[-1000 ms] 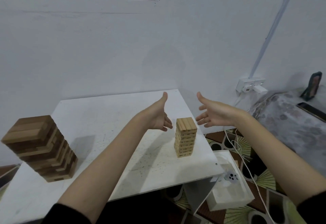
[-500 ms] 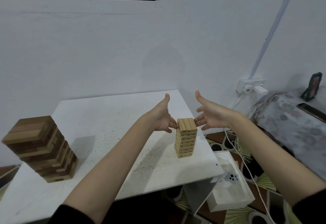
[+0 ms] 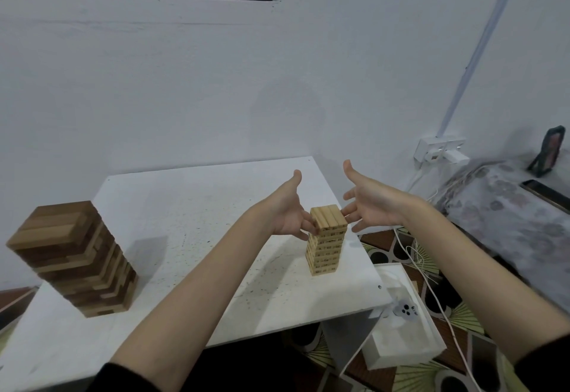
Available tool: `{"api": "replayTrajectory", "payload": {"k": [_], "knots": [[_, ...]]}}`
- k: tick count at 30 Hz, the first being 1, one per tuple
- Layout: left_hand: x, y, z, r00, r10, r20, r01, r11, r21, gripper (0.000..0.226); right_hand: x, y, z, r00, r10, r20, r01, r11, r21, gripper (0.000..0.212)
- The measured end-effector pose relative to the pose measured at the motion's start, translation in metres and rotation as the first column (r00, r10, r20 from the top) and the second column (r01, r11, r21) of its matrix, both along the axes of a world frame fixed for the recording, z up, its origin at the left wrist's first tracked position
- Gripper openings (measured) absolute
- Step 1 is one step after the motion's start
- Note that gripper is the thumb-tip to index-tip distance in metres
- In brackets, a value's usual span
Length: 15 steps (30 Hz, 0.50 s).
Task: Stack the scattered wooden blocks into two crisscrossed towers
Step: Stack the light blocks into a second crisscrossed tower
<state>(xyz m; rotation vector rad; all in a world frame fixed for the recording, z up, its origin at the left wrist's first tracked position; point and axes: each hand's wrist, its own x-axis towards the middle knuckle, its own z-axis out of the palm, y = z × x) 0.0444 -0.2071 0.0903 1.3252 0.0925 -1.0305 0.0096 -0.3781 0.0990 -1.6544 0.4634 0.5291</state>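
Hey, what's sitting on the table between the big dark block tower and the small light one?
Only the left forearm crosses above it in the head view; the white table there holds no blocks.

A surface [image 3: 191, 206] stands against a wall. A large block tower [image 3: 77, 256] stands on its left part, a small block tower [image 3: 326, 239] near its right edge. The left hand [image 3: 288, 209] and right hand [image 3: 371, 203] flank the small tower's top. A box [image 3: 401, 330] lies on the floor right of the surface.
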Motion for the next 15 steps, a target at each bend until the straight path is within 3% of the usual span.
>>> {"api": "replayTrajectory", "payload": {"k": [12, 15], "knots": [[0.001, -0.002, -0.001, 0.998, 0.036, 0.06, -0.037, 0.999, 0.003, 0.091, -0.004, 0.0, 0.0, 1.0, 0.017, 0.011, -0.017, 0.999, 0.043, 0.109], [0.005, 0.002, -0.004, 0.972, 0.094, 0.217, -0.12, 0.986, 0.111, 0.079, -0.006, -0.01, 0.002, 0.995, 0.041, 0.086, -0.033, 0.995, -0.098, 0.104]]}}
